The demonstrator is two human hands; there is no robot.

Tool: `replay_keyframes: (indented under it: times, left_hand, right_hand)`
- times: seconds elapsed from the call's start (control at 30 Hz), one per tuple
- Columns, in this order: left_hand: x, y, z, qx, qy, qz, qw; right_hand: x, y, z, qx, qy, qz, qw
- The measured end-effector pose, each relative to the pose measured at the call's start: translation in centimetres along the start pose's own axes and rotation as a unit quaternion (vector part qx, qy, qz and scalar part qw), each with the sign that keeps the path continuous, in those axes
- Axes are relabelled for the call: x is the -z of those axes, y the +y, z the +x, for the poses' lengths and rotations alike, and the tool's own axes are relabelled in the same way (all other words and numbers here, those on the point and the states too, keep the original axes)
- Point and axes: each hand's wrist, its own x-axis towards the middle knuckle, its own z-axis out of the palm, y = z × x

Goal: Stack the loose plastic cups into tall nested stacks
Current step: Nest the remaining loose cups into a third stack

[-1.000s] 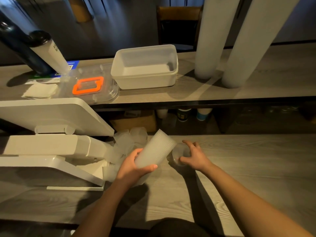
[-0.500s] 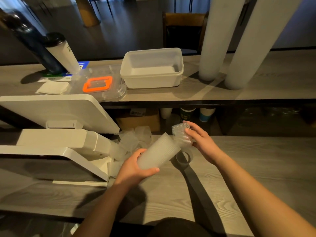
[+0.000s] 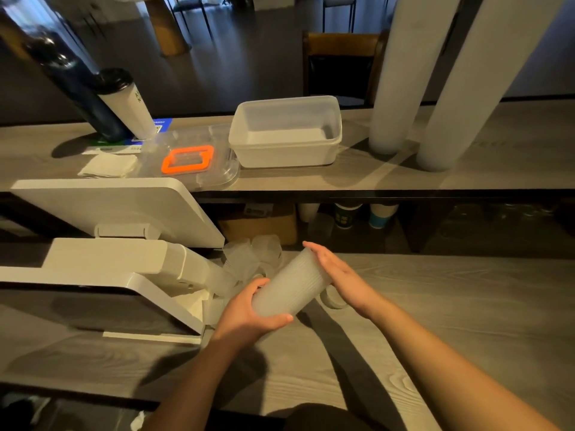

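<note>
Progress check, left to right. Loose cups (image 3: pixel 249 259) remain in a heap on the worktop (image 3: pixel 451 306), tucked against the base of the white terminal (image 3: pixel 118 269); count unclear, they're translucent and overlap. So there's more to nest.

Left hand (image 3: pixel 245 318) has its fingers clamped round the closed end of the nested stack (image 3: pixel 292 284), which is held tilted off the worktop, open end up and away. Right hand (image 3: pixel 339 275) lies flat, fingers extended and together, palm against the stack's open end; reads as seating a cup home, though I can't make out a separate cup there.

One more loose cup (image 3: pixel 334 298) sits on the worktop just under the right wrist.

Two tall white stacks (image 3: pixel 435 82) stand on the upper shelf (image 3: pixel 513 157), far right. Judgement: midway, one stack growing, a handful left.
</note>
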Motion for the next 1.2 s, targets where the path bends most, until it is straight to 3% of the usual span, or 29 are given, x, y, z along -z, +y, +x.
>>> replay_keyframes:
  times: [0.17, 0.3, 0.37, 0.5, 0.67, 0.77, 0.9, 0.97, 1.2]
  left_hand:
    - [-0.1, -0.3, 0.5, 0.043, 0.012, -0.013, 0.999]
    - [-0.2, -0.5, 0.8, 0.068, 0.015, -0.031, 0.997]
    - [-0.2, -0.6, 0.7, 0.074, 0.009, -0.05, 0.996]
    - [0.0, -0.5, 0.5, 0.078, 0.003, -0.059, 0.995]
    - [0.3, -0.7, 0.8, 0.063, 0.015, -0.037, 0.997]
    - [0.4, -0.6, 1.0, 0.065, 0.015, -0.042, 0.997]
    - [0.3, -0.5, 1.0, 0.062, 0.013, -0.052, 0.997]
    - [0.0, -0.3, 0.9, 0.06, 0.006, -0.047, 0.997]
    - [-1.0, 0.7, 0.2, 0.011, -0.006, -0.025, 1.0]
  right_hand:
    - [0.4, 2.2, 2.1, -0.037, 0.089, 0.035, 0.995]
    - [1.9, 6.8, 3.8, -0.084, 0.207, -0.165, 0.961]
    - [2.4, 8.5, 4.2, -0.11, 0.181, -0.264, 0.941]
    - [2.2, 10.7, 4.6, -0.147, 0.082, -0.352, 0.921]
    - [2.5, 12.9, 4.7, -0.125, 0.073, -0.44, 0.886]
    - [2.8, 13.2, 4.6, -0.123, 0.124, -0.366, 0.914]
    - [3.1, 9.2, 3.7, -0.097, 0.247, -0.036, 0.963]
    - [3.6, 6.4, 2.8, -0.074, 0.244, 0.101, 0.962]
    - [4.5, 1.6, 0.3, -0.013, 0.183, 0.255, 0.949]
